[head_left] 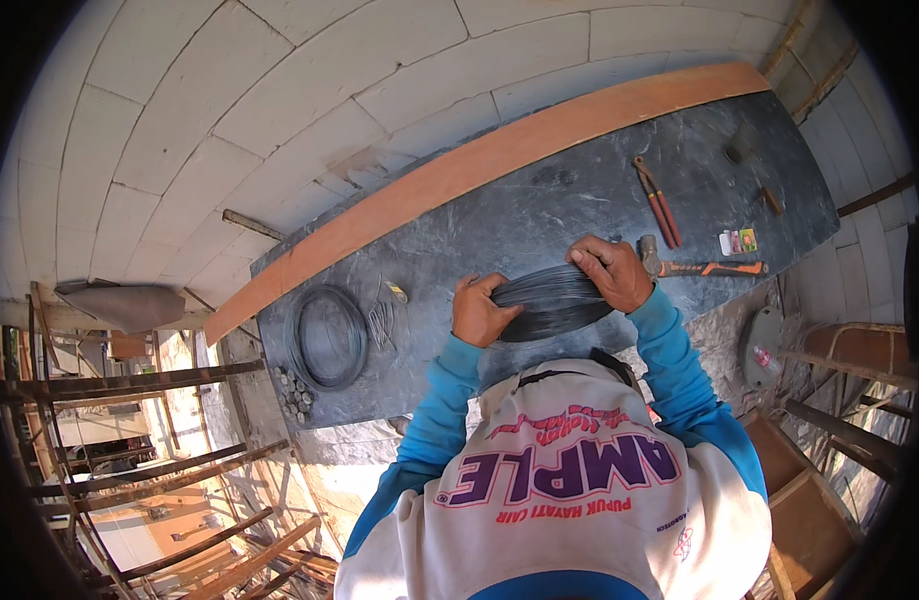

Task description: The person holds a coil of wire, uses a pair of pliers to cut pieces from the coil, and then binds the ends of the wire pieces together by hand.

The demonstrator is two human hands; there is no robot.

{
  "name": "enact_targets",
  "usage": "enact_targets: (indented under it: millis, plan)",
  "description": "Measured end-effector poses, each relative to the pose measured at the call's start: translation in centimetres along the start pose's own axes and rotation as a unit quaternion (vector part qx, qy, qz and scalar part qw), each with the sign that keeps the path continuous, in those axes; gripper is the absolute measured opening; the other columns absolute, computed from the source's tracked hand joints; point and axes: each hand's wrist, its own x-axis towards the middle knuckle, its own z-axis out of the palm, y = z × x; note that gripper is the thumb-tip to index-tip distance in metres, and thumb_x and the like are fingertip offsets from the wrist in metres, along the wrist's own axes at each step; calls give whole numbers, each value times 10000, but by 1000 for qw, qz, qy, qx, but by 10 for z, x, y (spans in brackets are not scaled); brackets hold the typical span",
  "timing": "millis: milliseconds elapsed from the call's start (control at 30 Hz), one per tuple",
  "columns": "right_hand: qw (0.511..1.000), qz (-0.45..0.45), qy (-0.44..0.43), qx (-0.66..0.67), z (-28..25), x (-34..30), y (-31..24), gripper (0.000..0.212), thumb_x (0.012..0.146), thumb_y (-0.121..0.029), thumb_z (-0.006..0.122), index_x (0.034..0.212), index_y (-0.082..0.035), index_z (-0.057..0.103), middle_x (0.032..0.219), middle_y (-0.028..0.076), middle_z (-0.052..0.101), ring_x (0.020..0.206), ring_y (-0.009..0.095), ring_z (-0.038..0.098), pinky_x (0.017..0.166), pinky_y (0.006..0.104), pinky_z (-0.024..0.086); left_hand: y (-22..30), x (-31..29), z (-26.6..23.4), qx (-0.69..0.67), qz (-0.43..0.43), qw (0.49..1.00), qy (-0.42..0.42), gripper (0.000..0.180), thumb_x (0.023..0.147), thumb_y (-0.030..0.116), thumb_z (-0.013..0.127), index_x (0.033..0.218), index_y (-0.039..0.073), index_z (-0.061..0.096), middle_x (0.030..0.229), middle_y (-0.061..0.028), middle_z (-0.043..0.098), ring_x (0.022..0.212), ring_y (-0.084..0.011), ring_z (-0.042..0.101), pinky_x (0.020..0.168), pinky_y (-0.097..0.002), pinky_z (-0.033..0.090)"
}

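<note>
A coil of dark wire [552, 303] is held in front of me, close to the near edge of the dark table. My left hand [482, 310] is closed on the coil's left end, the thumb lying over the strands. At the upper right end my right hand [614, 272] grips the same coil, fingers curled over it. Just past my right hand lies a hammer [710, 268] with an orange and black handle. Pincers with red handles [660, 205] rest farther back. A second wire coil [327, 338] lies flat on the table to the left.
Along the table's far side runs a long wooden plank [500, 150], beside a pale block wall [380, 60]. Bent wire pieces [382, 322] and small round grey pieces [292, 397] lie at the left. A small colourful packet [738, 241] sits at the right. Wooden poles [150, 375] stand beyond the left end.
</note>
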Motion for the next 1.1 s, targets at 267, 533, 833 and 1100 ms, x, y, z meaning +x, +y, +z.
enact_targets:
  millis: [267, 533, 833, 1100]
  plan:
    - [988, -35, 147, -32, -12, 13, -11, 221, 945, -234, 537, 931, -27, 615, 704, 151, 609, 609, 292, 601, 558, 361, 449, 42, 26, -22, -96, -18, 995, -30, 241, 687, 145, 771, 860, 40, 641, 761, -161, 662, 701, -309, 659, 643, -354, 511]
    - [984, -46, 125, -118, 5, 35, -10, 178, 916, -209, 562, 841, -49, 583, 708, 145, 614, 604, 355, 588, 532, 435, 441, 21, 52, -15, 4, -1, 999, -40, 322, 701, 197, 783, 940, 69, 609, 812, -162, 666, 763, -354, 645, 663, -416, 502]
    - [954, -137, 150, -220, 27, 39, -2, 131, 886, -174, 588, 795, -82, 564, 632, 120, 595, 554, 312, 582, 514, 408, 449, 40, 63, -7, 99, 86, 990, -45, 365, 685, 194, 767, 961, 59, 570, 804, -173, 640, 713, -366, 624, 609, -433, 488]
    - [937, -176, 225, -203, 28, 47, 22, 134, 902, -170, 569, 811, -74, 585, 567, 83, 567, 500, 276, 571, 484, 385, 429, 32, 61, -4, 12, 214, 977, 2, 344, 841, 252, 648, 1101, 44, 562, 909, -166, 641, 763, -362, 627, 615, -433, 499]
